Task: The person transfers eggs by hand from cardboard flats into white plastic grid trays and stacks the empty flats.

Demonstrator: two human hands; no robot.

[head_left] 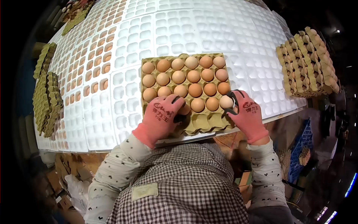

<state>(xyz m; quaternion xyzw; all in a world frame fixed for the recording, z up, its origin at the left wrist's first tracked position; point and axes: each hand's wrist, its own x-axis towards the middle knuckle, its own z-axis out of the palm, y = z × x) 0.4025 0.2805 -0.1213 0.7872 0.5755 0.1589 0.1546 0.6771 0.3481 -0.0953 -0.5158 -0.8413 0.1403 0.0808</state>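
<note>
A cardboard egg tray (197, 123) lies before me on white foam trays, with rows of brown and pale eggs (194, 76) in its cups. The cups visible along its near edge are bare. My left hand (160, 115), in a pink glove with dark fingertips, is curled over the tray's near left part, its fingers around a brown egg (184, 109) that is partly hidden. At the right edge, my right hand (244, 112), gloved alike, pinches a pale egg (226, 102) between thumb and fingers. That egg is at the end of the fourth row.
White foam trays (175, 30) with square hollows cover the table; those at left hold eggs (99, 56). A stack of filled egg trays (307, 63) stands at the right edge. Bare cardboard trays (47, 102) are piled at left. A blue plastic crate (301, 149) sits below, at right.
</note>
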